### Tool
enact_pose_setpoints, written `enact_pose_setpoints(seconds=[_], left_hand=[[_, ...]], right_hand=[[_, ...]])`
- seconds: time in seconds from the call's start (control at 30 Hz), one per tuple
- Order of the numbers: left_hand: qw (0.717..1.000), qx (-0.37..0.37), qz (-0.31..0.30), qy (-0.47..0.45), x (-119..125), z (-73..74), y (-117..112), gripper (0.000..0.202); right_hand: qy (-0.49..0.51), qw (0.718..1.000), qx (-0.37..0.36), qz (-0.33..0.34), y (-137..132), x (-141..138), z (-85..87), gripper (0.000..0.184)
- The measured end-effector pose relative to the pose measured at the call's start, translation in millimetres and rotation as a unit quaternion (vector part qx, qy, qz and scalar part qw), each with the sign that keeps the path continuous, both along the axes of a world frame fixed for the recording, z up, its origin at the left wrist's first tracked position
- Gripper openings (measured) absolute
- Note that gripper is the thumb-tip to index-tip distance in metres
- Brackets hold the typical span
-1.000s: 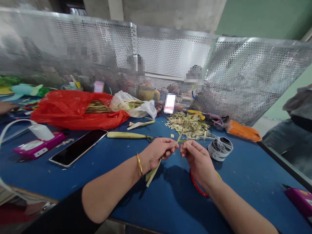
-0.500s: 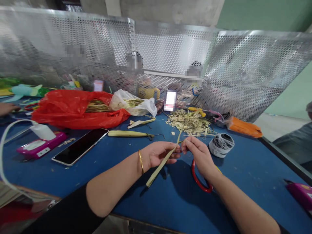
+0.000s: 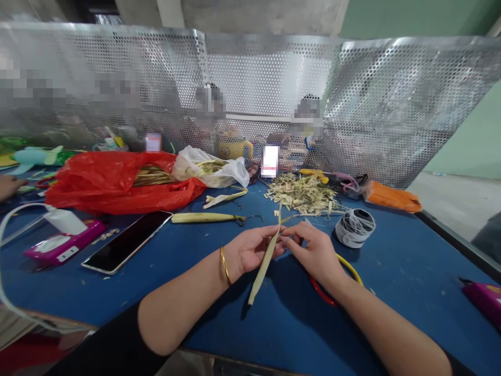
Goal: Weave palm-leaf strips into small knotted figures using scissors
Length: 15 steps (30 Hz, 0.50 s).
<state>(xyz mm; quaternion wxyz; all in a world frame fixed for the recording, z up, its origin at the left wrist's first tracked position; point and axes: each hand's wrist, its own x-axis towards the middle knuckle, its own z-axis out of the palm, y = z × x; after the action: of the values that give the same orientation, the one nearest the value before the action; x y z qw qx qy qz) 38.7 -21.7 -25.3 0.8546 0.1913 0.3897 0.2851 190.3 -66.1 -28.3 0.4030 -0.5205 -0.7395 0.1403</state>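
Note:
My left hand point(image 3: 252, 249) is closed around a pale green-yellow folded leaf strip point(image 3: 263, 271), whose wide end points down toward the table's near edge. Past my fingers, the strip's narrow end stands up and splits off a thin strand to the right. The fingertips of my right hand point(image 3: 315, 251) pinch at the strip beside my left fingers; the exact spot they grip is partly hidden. Under my right hand lie red and yellow looped handles point(image 3: 351, 267), probably of scissors, mostly covered. A spool of white thread point(image 3: 355, 228) stands to the right of that hand.
Leaf scraps point(image 3: 301, 194) are heaped beyond my hands. A rolled leaf point(image 3: 207, 218), a phone point(image 3: 127, 243) and a purple power strip point(image 3: 64, 245) lie to the left. Behind them sit a red bag point(image 3: 97, 180) and a white bag point(image 3: 188, 167). A perforated metal screen point(image 3: 266, 68) borders the back.
The leaf strip has turned more upright, its lower end swinging right. My right fingers have moved in against the strip, and more of the yellow handle shows.

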Motion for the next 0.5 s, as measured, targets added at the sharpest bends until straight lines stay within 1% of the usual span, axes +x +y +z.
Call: enact_pose_setpoints(seconds=[0.13, 0.2, 0.37, 0.5], left_hand=[[0.999, 0.007, 0.01, -0.03, 1.7, -4.3, 0.7, 0.015], [0.999, 0.003, 0.013, -0.036, 2.7, -5.5, -0.3, 0.015], [0.999, -0.003, 0.022, -0.029, 4.9, -4.0, -5.8, 0.013], [1.0, -0.003, 0.021, -0.02, 4.9, -2.9, -7.1, 0.014]], right_hand=[[0.0, 1.0, 0.001, -0.015, -1.0, -2.5, -2.6, 0.013], [0.012, 1.0, -0.013, -0.02, -0.3, -3.2, -4.8, 0.015], [0.071, 0.992, -0.098, -0.025, 5.9, -4.0, -11.8, 0.016], [0.18, 0.967, -0.178, -0.005, 8.7, -6.4, -15.1, 0.016]])
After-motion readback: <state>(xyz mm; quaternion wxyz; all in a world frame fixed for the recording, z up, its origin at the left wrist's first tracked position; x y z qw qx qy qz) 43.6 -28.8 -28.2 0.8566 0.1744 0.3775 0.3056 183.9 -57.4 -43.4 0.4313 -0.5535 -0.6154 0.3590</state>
